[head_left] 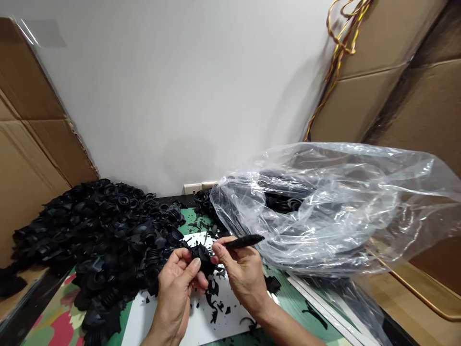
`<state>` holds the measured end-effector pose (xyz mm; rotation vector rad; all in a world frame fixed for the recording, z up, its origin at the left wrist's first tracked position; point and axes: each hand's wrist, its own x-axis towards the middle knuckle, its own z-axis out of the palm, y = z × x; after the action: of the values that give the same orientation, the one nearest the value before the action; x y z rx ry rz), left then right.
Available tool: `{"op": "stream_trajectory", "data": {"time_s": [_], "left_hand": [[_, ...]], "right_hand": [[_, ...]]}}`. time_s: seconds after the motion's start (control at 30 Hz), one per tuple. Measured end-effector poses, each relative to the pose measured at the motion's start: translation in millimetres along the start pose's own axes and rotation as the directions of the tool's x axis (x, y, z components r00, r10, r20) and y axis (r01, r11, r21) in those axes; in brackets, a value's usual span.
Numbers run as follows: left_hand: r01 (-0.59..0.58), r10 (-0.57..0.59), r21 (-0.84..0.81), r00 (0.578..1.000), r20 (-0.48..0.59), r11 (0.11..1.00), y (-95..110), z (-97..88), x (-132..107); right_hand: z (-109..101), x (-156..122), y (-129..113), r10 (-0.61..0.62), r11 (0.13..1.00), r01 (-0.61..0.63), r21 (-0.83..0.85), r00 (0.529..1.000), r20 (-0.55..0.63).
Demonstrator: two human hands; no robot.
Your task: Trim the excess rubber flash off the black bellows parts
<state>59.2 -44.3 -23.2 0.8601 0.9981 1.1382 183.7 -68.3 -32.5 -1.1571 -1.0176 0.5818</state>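
Pinched between the thumb and fingers of my left hand (177, 286) is a black rubber part (202, 258) with ridged, bellows-like sides. My right hand (247, 276) grips a slim tool with a thick black handle (245, 241), its handle end pointing right. The tool's tip is close to the rubber part, and I cannot make out its shape or whether it touches. Beneath both hands lies a white sheet (142, 319), strewn with black rubber scraps (214, 290).
A large heap of similar black rubber parts (118, 230) fills the left side. On the right, a clear plastic bag (334, 235) holds more black parts. Cardboard (32, 139) stands on both sides. Twisted yellow wires (336, 60) hang at upper right. A green mat (306, 317) covers the table.
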Motion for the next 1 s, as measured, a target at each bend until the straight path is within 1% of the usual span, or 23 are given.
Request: {"op": "stream_trajectory", "data": {"time_s": [0.1,0.13,0.17,0.2,0.27,0.3,0.33,0.37,0.43,0.47,0.5,0.53,0.6,0.67,0.73,0.77,0.87,0.97,1.0], "left_hand": [[-0.009,0.009,0.005,1.0,-0.004,1.0,0,-0.3,1],[-0.011,0.011,0.0,1.0,-0.009,1.0,0,-0.5,1],[-0.009,0.009,-0.01,1.0,-0.014,1.0,1,-0.8,0],[-0.002,0.001,-0.024,1.0,-0.017,1.0,1,-1.1,0],[0.026,-0.026,-0.061,1.0,0.001,0.998,3,-1.5,-2],[0.044,-0.042,-0.079,0.999,0.027,0.996,4,-1.5,-3],[0.058,-0.052,-0.097,0.997,0.06,0.994,6,-1.4,-4],[0.068,-0.058,-0.114,0.994,0.093,0.991,8,-1.3,-5],[0.087,-0.07,-0.135,0.99,0.122,0.987,10,-1.0,-6],[0.096,-0.082,-0.136,0.991,0.108,0.986,11,-1.0,-6],[0.105,-0.095,-0.133,0.992,0.079,0.985,11,-1.2,-5],[0.113,-0.108,-0.128,0.993,0.046,0.985,11,-1.5,-5],[0.11,-0.11,-0.116,0.994,0.009,0.987,9,-2.2,-2],[0.087,-0.085,-0.108,0.996,0.017,0.99,7,-2.6,-1],[0.066,-0.063,-0.103,0.998,0.031,0.992,6,-2.3,0],[0.062,-0.059,-0.106,0.998,0.027,0.992,6,-1.9,0],[0.077,-0.078,-0.133,0.997,-0.003,0.988,8,-0.7,-1],[0.077,-0.077,-0.156,0.997,0.007,0.985,11,0.5,-2],[0.069,-0.067,-0.163,0.998,0.018,0.984,11,0.8,-2]], "right_hand": [[2,-2,-4,-0.019,0.999,0.02,-0.029,1.0,0.021],[2,-3,-6,-0.06,0.996,0.062,-0.057,0.998,0.03],[2,-4,-6,-0.132,0.986,0.137,-0.096,0.99,0.048],[2,-4,-6,-0.228,0.96,0.237,-0.147,0.971,0.078],[-2,0,-2,-0.408,0.854,0.439,-0.278,0.898,0.166],[-5,3,1,-0.464,0.788,0.508,-0.347,0.861,0.208],[-9,8,6,-0.484,0.733,0.537,-0.418,0.843,0.235],[-13,13,11,-0.487,0.693,0.537,-0.48,0.841,0.237],[-21,23,20,-0.473,0.667,0.482,-0.568,0.863,0.177],[-24,27,22,-0.462,0.679,0.447,-0.582,0.877,0.135],[-26,29,23,-0.437,0.711,0.411,-0.571,0.894,0.099],[-26,29,21,-0.4,0.757,0.373,-0.537,0.914,0.07],[-23,26,15,-0.295,0.872,0.286,-0.398,0.955,0.041],[-20,20,5,-0.182,0.957,0.184,-0.224,0.983,0.027],[-17,15,-2,-0.115,0.988,0.117,-0.101,0.993,0.024],[-17,13,-5,-0.103,0.992,0.104,-0.074,0.994,0.022],[-18,11,-7,-0.075,0.995,0.078,-0.064,0.996,0.048],[-15,9,-3,0.012,0.999,-0.006,-0.046,0.991,0.132],[-12,7,-1,0.018,0.999,-0.01,-0.044,0.986,0.166]]}}
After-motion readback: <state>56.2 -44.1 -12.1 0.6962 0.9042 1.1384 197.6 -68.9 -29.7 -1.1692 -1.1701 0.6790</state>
